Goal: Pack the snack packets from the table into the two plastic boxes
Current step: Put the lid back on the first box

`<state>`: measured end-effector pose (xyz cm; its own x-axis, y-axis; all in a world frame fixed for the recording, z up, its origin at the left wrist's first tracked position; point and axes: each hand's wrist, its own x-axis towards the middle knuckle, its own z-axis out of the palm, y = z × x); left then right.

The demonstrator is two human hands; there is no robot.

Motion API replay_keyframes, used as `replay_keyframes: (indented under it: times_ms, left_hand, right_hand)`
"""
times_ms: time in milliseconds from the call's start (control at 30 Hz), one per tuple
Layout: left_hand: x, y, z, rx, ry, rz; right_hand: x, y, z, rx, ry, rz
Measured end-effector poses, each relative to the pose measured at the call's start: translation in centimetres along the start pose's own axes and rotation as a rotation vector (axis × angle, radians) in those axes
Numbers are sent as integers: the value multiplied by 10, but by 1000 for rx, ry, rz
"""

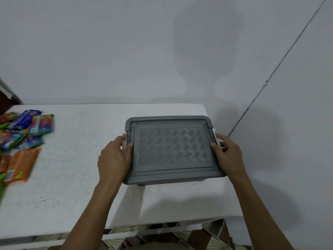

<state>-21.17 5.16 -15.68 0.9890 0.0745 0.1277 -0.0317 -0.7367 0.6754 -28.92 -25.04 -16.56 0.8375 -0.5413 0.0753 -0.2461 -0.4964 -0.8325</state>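
One grey plastic box, lattice-patterned lid on | left hand grip clasps its end | right hand likewise

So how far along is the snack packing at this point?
Done: nothing visibly packed; the snack packets lie piled at the left edge of the table. In hand: the left grip and right grip hold the ends of the closed grey box. Left: opening it, loading packets, and a second box, which is not in view.
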Motion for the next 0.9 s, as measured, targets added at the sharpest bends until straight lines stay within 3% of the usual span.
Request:
replay_keyframes:
  times_ms: [167,567,900]
  left_hand:
    - [-3,6,-5,-11,-150,9]
    - [10,7,8,-83,-36,30]
    - [116,29,46,-61,-30,105]
  right_hand:
    - [-4,-3,3,1,-33,-1]
    - [11,-3,9,-150,12,-69]
    - [106,-32,34,-222,45,-133]
